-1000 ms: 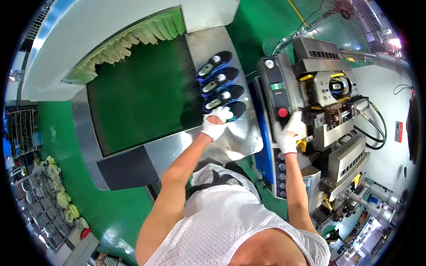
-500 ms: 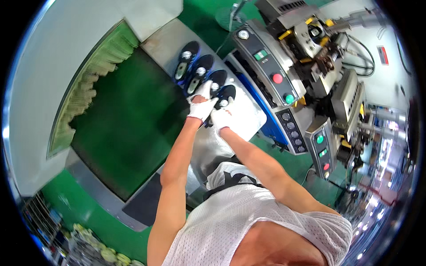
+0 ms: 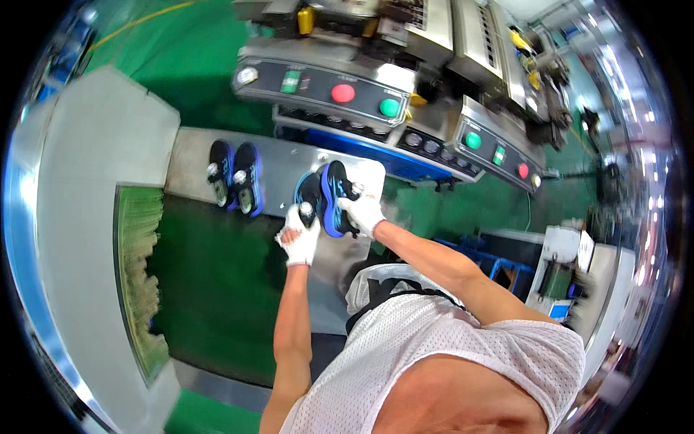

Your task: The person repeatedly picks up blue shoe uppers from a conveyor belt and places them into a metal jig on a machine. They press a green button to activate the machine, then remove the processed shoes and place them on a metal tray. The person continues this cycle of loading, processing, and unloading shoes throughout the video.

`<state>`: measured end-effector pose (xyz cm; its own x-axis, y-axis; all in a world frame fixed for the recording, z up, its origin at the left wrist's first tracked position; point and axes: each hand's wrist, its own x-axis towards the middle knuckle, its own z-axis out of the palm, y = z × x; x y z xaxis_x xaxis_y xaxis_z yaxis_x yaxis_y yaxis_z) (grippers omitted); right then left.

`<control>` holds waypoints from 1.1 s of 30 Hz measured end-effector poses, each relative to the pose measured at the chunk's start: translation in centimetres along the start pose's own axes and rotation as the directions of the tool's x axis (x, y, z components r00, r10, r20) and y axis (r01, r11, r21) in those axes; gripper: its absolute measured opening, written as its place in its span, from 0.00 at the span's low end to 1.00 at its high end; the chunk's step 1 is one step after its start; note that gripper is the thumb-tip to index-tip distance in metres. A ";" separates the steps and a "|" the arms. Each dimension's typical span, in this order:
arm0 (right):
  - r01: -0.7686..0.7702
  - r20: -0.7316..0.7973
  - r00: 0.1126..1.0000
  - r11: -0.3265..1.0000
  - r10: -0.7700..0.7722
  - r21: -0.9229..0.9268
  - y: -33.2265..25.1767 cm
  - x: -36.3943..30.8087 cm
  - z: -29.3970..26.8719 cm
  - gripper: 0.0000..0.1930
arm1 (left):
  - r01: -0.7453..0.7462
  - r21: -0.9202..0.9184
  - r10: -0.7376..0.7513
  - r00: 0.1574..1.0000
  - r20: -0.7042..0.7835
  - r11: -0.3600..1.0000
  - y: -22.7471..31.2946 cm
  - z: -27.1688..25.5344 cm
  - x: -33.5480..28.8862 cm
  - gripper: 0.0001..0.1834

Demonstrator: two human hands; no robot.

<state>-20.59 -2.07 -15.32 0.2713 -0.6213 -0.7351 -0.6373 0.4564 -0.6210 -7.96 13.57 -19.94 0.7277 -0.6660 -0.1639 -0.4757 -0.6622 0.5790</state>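
My left hand (image 3: 297,237), in a white glove with bare skin showing, is closed on the heel end of a black and blue sports shoe (image 3: 311,189). A silvery ball-like piece sits in that shoe's opening. Right beside it, my gloved right hand (image 3: 363,214) grips a second sports shoe (image 3: 335,189), tipped so its blue-purple sole faces left. Both are over the right end of a metal shelf (image 3: 282,163). Farther left on the shelf stand two similar shoes, one at the outside (image 3: 220,170) and one closer to my hands (image 3: 247,173), with silvery pieces in them.
Beyond the shelf stands a machine with a control panel (image 3: 318,88) of red and green buttons; a second panel (image 3: 499,148) is at its right. A green conveyor belt (image 3: 217,289) lies before me, leading under a bristle curtain (image 3: 139,267) in a pale housing (image 3: 79,217).
The view has swung round, bringing the machine across the top. My hands now hold the two right-hand shoes, apart from the other pair; the rightmost shoe has tipped onto its side.
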 end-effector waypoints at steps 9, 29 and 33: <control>0.196 -0.269 0.960 0.872 -0.078 0.449 7.7 -14.4 -21.1 0.23 | 0.133 -0.037 -0.110 0.920 0.377 0.990 2.2 1.6 -2.2 0.42; 0.680 -0.804 -0.130 0.643 0.580 0.353 32.1 -45.2 -46.2 0.38 | -0.459 -0.677 0.756 -0.018 0.654 0.575 64.6 17.6 -35.4 0.29; 0.081 -0.804 -0.434 0.907 0.406 0.414 38.5 -48.2 -52.4 0.40 | -0.695 -0.653 0.857 -0.104 0.504 0.300 73.4 26.8 -43.3 0.40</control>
<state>-96.01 12.09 10.46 -0.9564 -0.0575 0.2862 -0.2576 0.6272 -0.7350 -87.66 -15.43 8.26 -0.7326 -0.6716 0.1106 -0.3260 0.4888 0.8092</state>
